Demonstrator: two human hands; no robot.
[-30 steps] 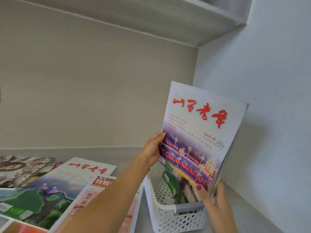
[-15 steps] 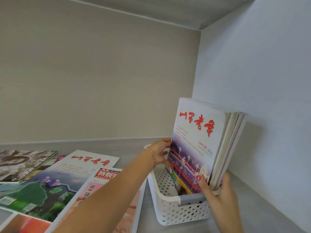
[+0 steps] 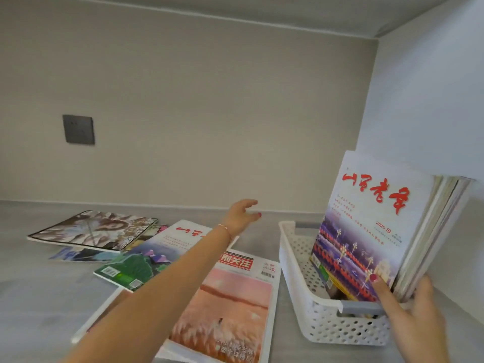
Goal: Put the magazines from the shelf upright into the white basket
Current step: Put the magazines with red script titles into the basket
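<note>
Holding the stack of magazines (image 3: 387, 231) upright in the white basket (image 3: 296, 279), the right hand (image 3: 408, 310) pinches its bottom corner. The left hand (image 3: 242, 216) is spread open in the air, touching nothing. More magazines lie flat on the shelf (image 3: 39, 297) beside the basket: a pink one (image 3: 230, 310), a green one (image 3: 146, 260).
</note>
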